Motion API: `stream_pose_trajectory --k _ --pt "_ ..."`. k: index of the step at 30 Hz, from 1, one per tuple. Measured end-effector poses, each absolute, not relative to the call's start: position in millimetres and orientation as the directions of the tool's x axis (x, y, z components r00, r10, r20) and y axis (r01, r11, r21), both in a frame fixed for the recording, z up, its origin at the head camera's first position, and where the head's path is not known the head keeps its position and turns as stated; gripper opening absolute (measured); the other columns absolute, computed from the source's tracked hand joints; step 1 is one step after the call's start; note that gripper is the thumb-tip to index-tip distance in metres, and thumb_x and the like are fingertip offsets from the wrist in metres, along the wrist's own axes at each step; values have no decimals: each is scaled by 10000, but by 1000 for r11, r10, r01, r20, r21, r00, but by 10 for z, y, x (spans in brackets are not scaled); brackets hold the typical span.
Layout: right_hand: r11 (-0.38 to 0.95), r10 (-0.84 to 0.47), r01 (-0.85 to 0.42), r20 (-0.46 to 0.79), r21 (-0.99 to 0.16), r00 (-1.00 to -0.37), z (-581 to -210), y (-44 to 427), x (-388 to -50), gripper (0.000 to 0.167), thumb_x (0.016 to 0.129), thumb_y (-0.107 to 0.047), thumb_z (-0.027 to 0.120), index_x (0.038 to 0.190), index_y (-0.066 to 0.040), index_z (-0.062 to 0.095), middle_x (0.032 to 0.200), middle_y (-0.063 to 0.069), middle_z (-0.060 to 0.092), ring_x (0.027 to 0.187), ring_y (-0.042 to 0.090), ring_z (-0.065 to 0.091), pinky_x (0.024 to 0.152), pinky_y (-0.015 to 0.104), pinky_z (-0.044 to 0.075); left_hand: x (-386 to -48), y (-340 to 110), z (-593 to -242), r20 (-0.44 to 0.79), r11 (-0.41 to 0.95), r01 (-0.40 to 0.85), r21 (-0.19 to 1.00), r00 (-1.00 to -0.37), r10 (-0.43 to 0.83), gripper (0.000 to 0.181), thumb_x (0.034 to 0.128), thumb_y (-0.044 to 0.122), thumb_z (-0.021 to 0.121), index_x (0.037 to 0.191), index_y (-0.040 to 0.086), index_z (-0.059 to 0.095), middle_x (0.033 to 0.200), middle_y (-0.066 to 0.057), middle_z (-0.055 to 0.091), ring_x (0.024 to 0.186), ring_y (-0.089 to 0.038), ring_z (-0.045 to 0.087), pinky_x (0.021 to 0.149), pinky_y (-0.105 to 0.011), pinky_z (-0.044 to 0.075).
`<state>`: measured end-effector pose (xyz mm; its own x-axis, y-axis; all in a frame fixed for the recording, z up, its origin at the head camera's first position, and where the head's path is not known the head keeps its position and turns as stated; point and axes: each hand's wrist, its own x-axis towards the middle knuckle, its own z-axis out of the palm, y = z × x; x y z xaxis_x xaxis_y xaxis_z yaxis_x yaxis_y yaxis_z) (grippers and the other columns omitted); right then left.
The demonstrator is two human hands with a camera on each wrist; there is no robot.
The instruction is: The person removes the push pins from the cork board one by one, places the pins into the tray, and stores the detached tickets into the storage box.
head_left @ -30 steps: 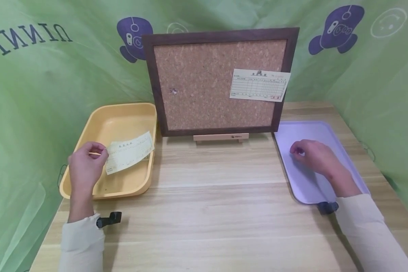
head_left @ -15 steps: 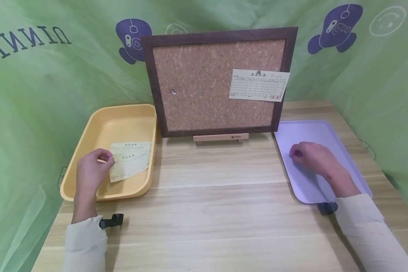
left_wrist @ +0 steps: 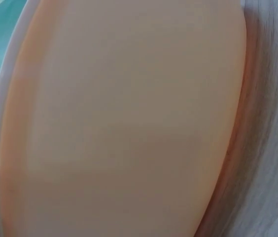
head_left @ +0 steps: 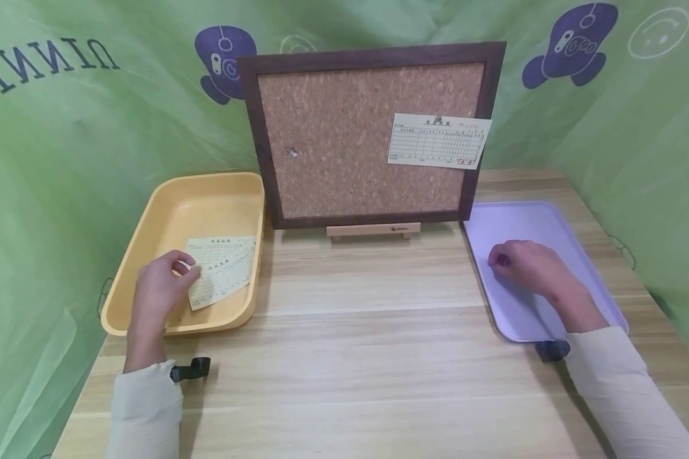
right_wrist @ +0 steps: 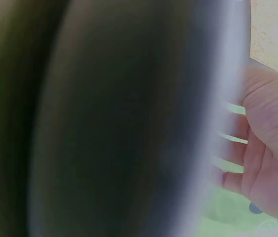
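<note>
In the head view my left hand pinches the left edge of a printed paper slip with thumb and index finger. This slip lies low in the yellow tray, partly over another printed slip. Over the lilac tray is my right hand, its fingers curled and its thumb close to the index finger. Whether something small sits between those fingertips is hidden. The right wrist view shows part of my right hand beside a large blurred shape. Only the yellow tray and tabletop show clearly in the left wrist view.
A framed cork board stands at the back on a small wooden stand. One printed form is pinned at its upper right. A pin sticks in the cork at left. Green printed cloth surrounds the wooden table.
My left hand has lowered the slip into the yellow tray and shifted slightly right and down, so the second slip shows behind it. My right hand has barely moved.
</note>
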<state>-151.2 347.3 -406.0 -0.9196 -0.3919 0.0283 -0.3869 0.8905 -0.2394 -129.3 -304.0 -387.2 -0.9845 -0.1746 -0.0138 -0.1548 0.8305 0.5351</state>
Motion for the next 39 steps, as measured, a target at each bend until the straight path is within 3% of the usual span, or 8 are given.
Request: stream_pose_trajectory --k 8,19,25,30,39 --pt "896 -371 -357 -4 -266 -929 -4045 3452 -1510 90 893 -67 730 975 -56 766 914 103 733 883 356 688 805 557 547 -1293 -2982 -3841 37 848 -136 513 -983 -180 376 1031 392 574 1103 29 643 947 -170 631 827 -328 548 653 -383 430" --pt "898 -352 -346 26 -272 -936 -3958 3428 -1503 122 921 -80 702 1024 -39 751 876 75 717 808 291 667 742 519 540 -1290 -2837 -3729 206 903 -80 422 -962 -181 344 1024 331 581 1082 7 680 787 -128 589 711 -307 516 570 -388 384" --pt "896 -349 -352 63 -269 -935 -3809 3363 -1537 125 920 -81 709 1032 -41 748 859 60 715 759 246 645 694 476 528 -1301 -2649 -3683 350 916 54 398 -932 -97 249 988 227 640 1026 -10 702 801 -167 610 718 -335 550 594 -441 414" --pt "881 -374 -399 143 -255 -917 -3707 3327 -1538 94 905 -44 712 992 -49 745 829 44 709 736 223 645 664 444 524 -1317 -2427 -3638 428 885 184 428 -903 -19 163 962 168 678 965 10 718 751 -129 601 648 -291 519 595 -403 398" --pt "866 -401 -457 262 -205 -878 -3519 3199 -1580 101 908 -49 705 983 -79 765 820 23 712 730 207 660 619 408 516 -1407 -1986 -3544 458 815 348 463 -881 116 83 938 98 699 925 23 733 747 -88 638 650 -246 581 613 -380 456"
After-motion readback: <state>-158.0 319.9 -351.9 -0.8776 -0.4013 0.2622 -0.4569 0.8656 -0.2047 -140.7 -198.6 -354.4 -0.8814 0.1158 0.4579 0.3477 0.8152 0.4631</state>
